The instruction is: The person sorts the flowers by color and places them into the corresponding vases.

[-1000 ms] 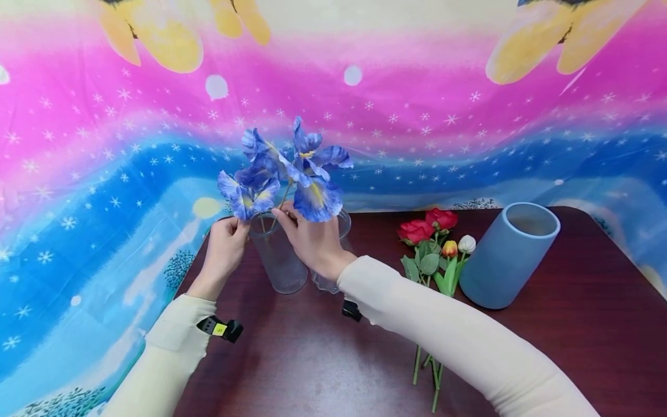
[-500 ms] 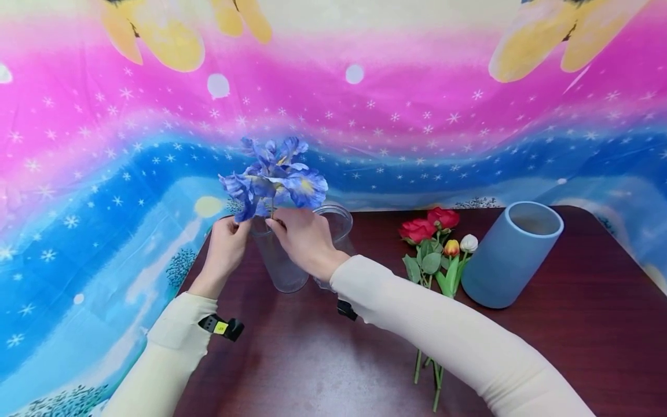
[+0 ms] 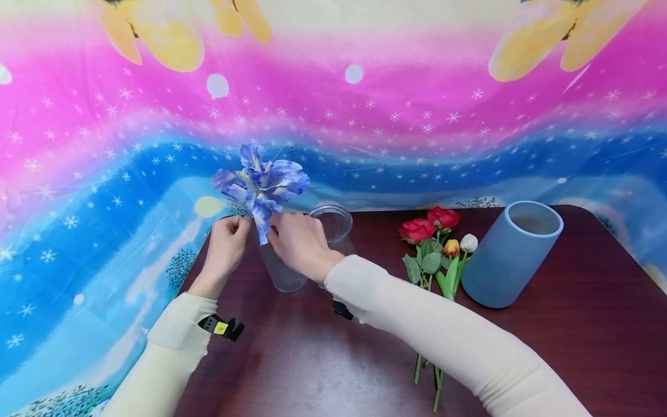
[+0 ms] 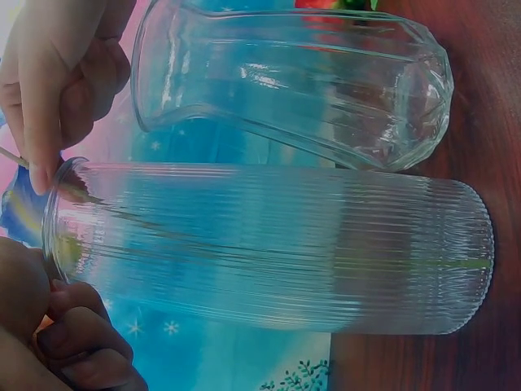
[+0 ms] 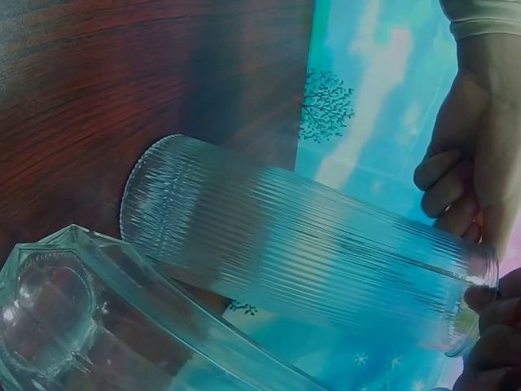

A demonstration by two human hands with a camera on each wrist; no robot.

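Note:
Blue-purple irises (image 3: 263, 179) stand above the mouth of a clear ribbed glass vase (image 3: 283, 271), their heads overlapping. Thin stems run down inside the vase in the left wrist view, one showing green near its base. My left hand (image 3: 227, 246) pinches the vase's rim at the left side. On the other side, my right hand (image 3: 304, 243) pinches an iris stem just over the rim, its fingertips partly hidden behind a petal in the head view. A second glass vase (image 4: 301, 90), with a flared mouth and faceted base, stands right beside the ribbed one.
To the right on the dark wooden table (image 3: 312, 359) lie red roses (image 3: 419, 230), a red-yellow tulip (image 3: 451, 248) and a white tulip (image 3: 469, 242). Next to them stands a blue-grey vase (image 3: 508, 260). A printed cloth (image 3: 417, 133) hangs behind the table.
The iris heads have come down and shifted left, turning closer together over the ribbed vase. My right hand has moved slightly left with the stem. My left hand has stayed at the rim.

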